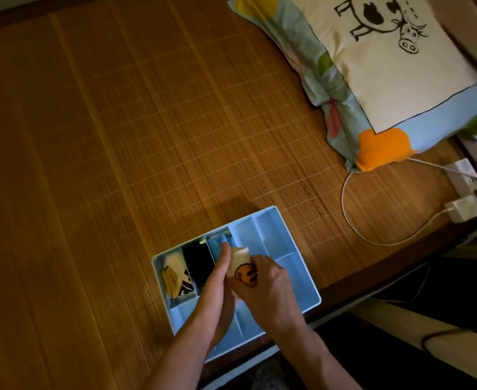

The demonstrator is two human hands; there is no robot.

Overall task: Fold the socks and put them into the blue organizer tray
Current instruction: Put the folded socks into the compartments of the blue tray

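The blue organizer tray [271,229] is lying on the bamboo mat [119,136]. Above it, the right hand [265,285] is wrapping its grip around a folded cream sock [241,267], with the left hand [220,280] pressing flat-fingered alongside. Placing appears underway. The next move is probably lowering the sock into a free compartment.

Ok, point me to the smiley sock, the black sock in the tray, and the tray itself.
smiley sock [238,258]: head view, on its cream fabric just above the orange face.
black sock [199,263]: head view, middle of the bundle in its compartment.
blue organizer tray [271,235]: head view, bare floor of a far compartment.
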